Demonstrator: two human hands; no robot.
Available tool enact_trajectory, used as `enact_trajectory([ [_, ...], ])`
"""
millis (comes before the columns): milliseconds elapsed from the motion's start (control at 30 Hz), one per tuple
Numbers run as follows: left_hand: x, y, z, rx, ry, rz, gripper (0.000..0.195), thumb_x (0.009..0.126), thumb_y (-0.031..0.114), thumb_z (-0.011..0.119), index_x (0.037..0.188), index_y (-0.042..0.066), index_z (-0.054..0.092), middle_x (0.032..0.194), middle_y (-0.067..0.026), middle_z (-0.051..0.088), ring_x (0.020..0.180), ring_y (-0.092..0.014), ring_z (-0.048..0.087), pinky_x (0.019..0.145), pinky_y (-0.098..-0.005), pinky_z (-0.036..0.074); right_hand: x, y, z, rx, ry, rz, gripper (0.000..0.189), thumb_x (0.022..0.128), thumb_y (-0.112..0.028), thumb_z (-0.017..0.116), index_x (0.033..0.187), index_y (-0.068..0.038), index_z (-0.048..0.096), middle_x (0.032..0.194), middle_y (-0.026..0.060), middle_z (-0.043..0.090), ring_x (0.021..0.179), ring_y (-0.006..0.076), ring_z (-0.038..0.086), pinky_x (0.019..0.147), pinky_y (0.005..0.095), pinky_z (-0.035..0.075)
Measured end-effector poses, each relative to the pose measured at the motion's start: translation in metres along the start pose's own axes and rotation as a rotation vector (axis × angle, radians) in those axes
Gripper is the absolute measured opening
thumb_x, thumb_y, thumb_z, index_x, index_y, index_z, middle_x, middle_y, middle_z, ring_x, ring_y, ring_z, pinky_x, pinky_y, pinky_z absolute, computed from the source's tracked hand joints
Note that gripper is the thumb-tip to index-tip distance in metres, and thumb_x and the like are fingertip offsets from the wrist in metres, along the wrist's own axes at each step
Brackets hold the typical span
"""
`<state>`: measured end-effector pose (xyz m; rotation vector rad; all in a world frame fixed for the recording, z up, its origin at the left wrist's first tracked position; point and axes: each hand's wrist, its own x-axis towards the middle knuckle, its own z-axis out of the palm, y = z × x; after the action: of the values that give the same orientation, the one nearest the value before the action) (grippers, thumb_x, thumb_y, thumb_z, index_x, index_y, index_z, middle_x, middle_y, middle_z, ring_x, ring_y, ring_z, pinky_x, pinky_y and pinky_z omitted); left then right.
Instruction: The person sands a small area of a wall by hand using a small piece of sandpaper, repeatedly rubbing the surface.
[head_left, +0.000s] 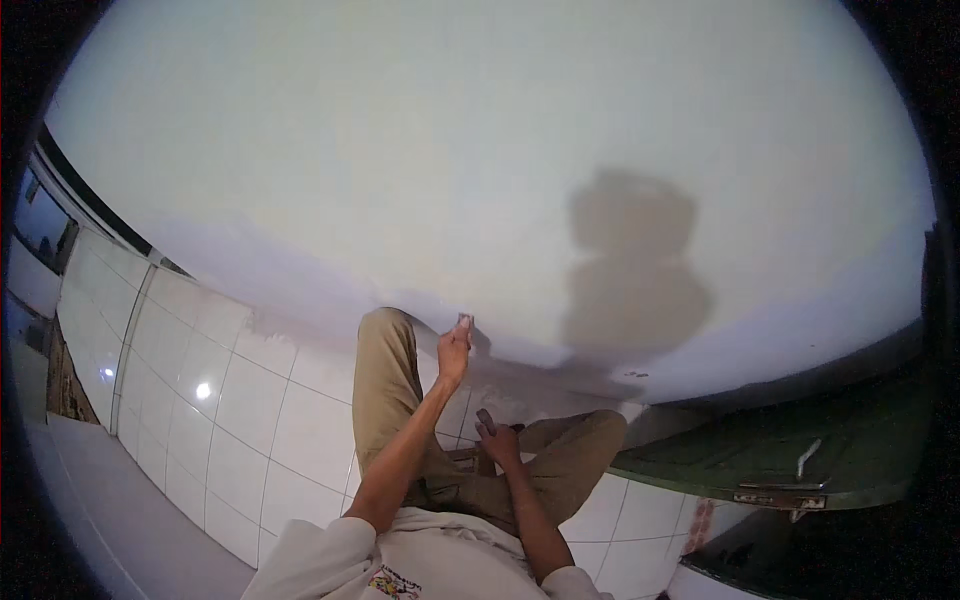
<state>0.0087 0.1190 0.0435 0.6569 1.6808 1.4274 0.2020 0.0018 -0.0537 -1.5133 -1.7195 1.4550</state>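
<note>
My left hand (454, 355) is raised to the lower part of a pale painted wall (465, 165). Its fingers pinch a small piece of sandpaper or similar sheet (466, 318) against the wall; the exact kind is too small to tell. Lower down, between my bent knees, my right hand (500, 444) is closed around a grey-brown tool or handle (486, 421), whose top end sticks up past the fingers. What that item is cannot be told.
White floor tiles (240, 442) spread beneath and to the left, with whitish dust near the wall's foot. A green door (750, 435) with a metal latch (780, 499) stands at the right. A dark-framed opening lies at far left.
</note>
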Motion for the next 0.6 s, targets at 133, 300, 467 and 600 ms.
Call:
enact_trajectory([
  [133,-0.015,-0.008,-0.001,0.006,0.017,0.067,0.058,0.1,0.045,0.051,0.058,0.009,0.033,0.056,0.0027,0.033,0.055,-0.008,0.031,0.05,-0.0301,0.026,0.016,0.038,0.003,-0.396,-0.053,0.178,0.062,0.088,-0.054,0.06,0.086,0.008,0.066,0.079,0.027,0.064,0.079,0.0376,0.065,0.073,0.0477,0.047],
  [300,-0.03,0.049,0.002,-0.226,0.069,0.321,0.053,0.102,0.04,0.049,0.063,0.011,0.03,0.058,0.0041,0.029,0.054,-0.007,0.025,0.048,-0.0289,0.021,0.003,0.028,0.002,-0.092,-0.037,0.168,0.064,0.087,-0.055,0.06,0.082,0.009,0.063,0.078,0.0267,0.064,0.077,0.039,0.064,0.073,0.0473,0.047],
  [467,0.006,0.004,0.006,-0.092,0.042,0.179,0.054,0.101,0.043,0.049,0.064,0.007,0.038,0.06,0.0036,0.031,0.057,-0.009,0.029,0.052,-0.0315,0.026,0.011,0.005,-0.007,-0.323,-0.138,0.191,0.062,0.089,-0.052,0.059,0.078,0.008,0.061,0.074,0.026,0.062,0.07,0.0395,0.062,0.066,0.0477,0.047],
  [600,0.009,-0.065,-0.02,0.101,0.174,-0.156,0.062,0.095,0.054,0.054,0.063,0.003,0.045,0.058,0.0021,0.036,0.057,-0.011,0.034,0.053,-0.0303,0.03,-0.001,-0.02,0.0,-0.371,0.008,0.139,0.051,0.091,-0.043,0.058,0.084,0.007,0.065,0.072,0.0252,0.062,0.068,0.0402,0.062,0.063,0.0487,0.047],
])
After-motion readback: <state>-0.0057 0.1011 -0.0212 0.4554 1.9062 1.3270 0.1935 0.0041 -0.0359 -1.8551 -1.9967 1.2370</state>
